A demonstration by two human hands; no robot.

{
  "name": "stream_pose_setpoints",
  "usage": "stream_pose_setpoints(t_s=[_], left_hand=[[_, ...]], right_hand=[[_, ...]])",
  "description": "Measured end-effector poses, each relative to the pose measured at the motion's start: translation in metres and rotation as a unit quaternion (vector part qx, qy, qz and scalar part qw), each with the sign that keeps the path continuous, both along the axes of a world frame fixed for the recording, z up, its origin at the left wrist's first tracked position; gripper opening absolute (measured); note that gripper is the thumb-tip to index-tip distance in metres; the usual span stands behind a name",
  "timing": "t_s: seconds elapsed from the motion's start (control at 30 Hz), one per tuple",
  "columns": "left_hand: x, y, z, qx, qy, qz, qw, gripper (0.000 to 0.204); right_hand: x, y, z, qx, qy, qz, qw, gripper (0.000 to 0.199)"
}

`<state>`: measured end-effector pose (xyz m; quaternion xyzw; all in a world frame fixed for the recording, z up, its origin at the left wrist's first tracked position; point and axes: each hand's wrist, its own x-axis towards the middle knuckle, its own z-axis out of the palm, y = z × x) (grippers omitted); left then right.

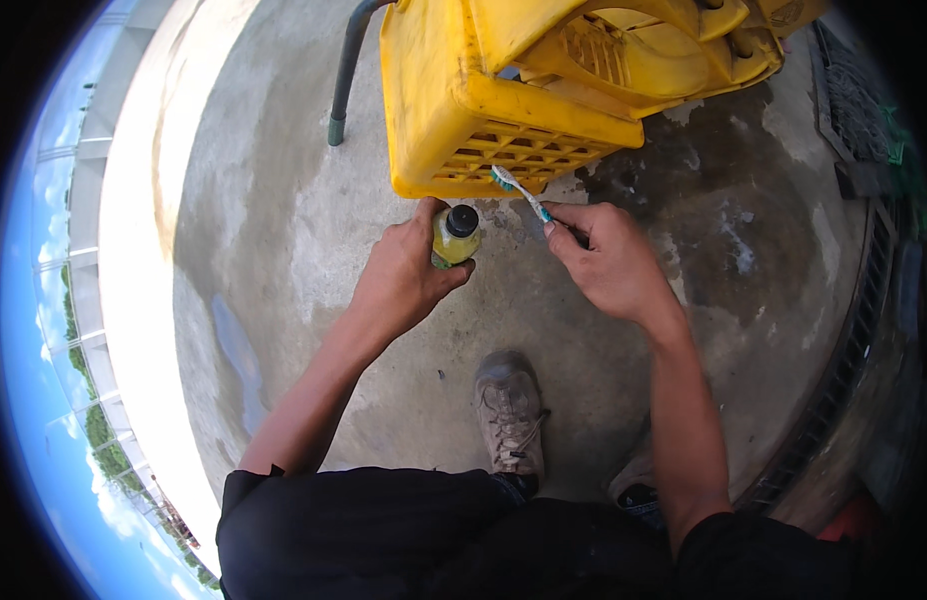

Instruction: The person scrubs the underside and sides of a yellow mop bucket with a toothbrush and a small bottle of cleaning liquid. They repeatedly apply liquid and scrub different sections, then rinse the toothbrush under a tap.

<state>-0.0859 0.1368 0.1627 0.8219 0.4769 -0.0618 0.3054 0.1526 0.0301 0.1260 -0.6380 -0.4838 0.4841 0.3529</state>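
My left hand (408,265) is closed around a small clear bottle (455,245) with a black cap and yellowish-green contents. The bottle is upright, its cap facing up toward me. In my right hand (611,257) is a toothbrush (523,192), white and teal, gripped by its handle. Its bristle head points up and left, in front of the grid panel of a yellow plastic mop wringer bucket (423,110). Whether the bristles touch the bucket I cannot tell. The palm side of each hand is partly hidden.
A grey metal tube (345,90) stands beside the bucket at the left. Wet patches (728,190) darken the concrete floor (313,230). A slotted drain grate (833,385) runs along the right side. My shoe (510,412) is below my hands.
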Motion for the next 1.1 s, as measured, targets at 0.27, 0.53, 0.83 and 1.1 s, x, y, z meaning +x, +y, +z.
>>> stream_pose_setpoints(t_s=[0.27,0.53,0.83,1.1], left_hand=[[0.006,-0.023,-0.053,-0.098,-0.125,-0.022,0.987,0.069],[-0.009,-0.005,-0.039,-0.03,-0.024,-0.161,0.986,0.07],[-0.023,0.016,-0.047,0.019,-0.078,-0.144,0.986,0.07],[-0.011,0.022,-0.048,-0.032,-0.044,-0.174,0.983,0.069]], right_hand=[[-0.081,0.015,-0.027,-0.039,-0.261,-0.095,0.96,0.037],[-0.063,0.02,-0.031,0.025,-0.134,-0.068,0.988,0.041],[-0.082,0.026,-0.031,0.03,-0.17,-0.089,0.981,0.048],[-0.073,0.019,-0.001,-0.019,-0.398,0.008,0.917,0.06]])
